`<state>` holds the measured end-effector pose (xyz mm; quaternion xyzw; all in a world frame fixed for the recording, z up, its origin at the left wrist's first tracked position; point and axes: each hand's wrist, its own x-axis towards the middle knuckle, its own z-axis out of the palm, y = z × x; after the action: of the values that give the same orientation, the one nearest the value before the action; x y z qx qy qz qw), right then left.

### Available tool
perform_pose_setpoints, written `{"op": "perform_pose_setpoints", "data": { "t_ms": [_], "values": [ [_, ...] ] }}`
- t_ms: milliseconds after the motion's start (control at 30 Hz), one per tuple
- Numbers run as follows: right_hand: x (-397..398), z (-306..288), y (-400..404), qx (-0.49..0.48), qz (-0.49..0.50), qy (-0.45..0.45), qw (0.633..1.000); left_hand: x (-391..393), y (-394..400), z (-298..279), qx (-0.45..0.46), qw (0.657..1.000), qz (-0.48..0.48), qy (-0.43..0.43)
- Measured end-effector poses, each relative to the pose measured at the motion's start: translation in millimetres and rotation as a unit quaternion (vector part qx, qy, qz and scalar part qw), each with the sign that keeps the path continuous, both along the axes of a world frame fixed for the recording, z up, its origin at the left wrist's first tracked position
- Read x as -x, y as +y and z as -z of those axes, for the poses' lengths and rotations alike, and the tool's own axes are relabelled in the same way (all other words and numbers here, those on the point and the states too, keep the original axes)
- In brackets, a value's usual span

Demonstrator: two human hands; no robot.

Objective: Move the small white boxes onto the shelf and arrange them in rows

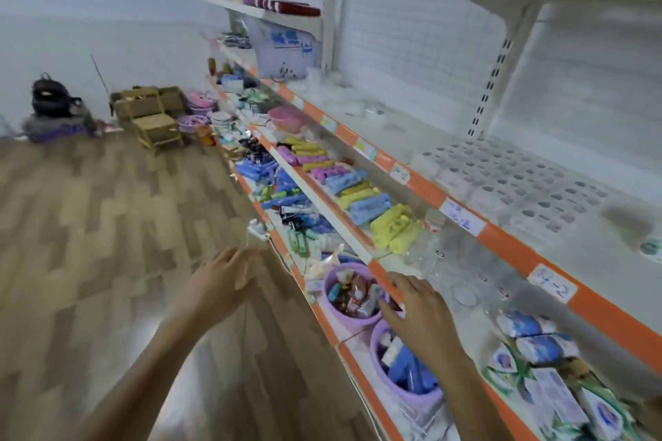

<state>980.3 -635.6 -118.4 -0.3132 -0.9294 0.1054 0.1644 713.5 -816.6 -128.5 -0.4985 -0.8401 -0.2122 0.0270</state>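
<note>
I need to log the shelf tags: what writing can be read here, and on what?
"7-2": near tag on the orange shelf edge.
Next tag: handwritten, too blurred to read.
Farther tag: ends in "-2", rest unclear.
Blue print on the bag: blurred.
Packets: unreadable.

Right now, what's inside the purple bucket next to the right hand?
The purple bucket holds small mixed packets, red and white ones on top. Whatever lies underneath is covered.
</note>
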Motion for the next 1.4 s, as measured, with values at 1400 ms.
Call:
{"op": "perform_pose_setpoints", "data": {
  "t_ms": [1400],
  "values": [
    [409,-104,427,-0.075,0.185,0.045,0.979,393,553,-94,-0.029,0.958,0.284,0.026]
  ]
}}
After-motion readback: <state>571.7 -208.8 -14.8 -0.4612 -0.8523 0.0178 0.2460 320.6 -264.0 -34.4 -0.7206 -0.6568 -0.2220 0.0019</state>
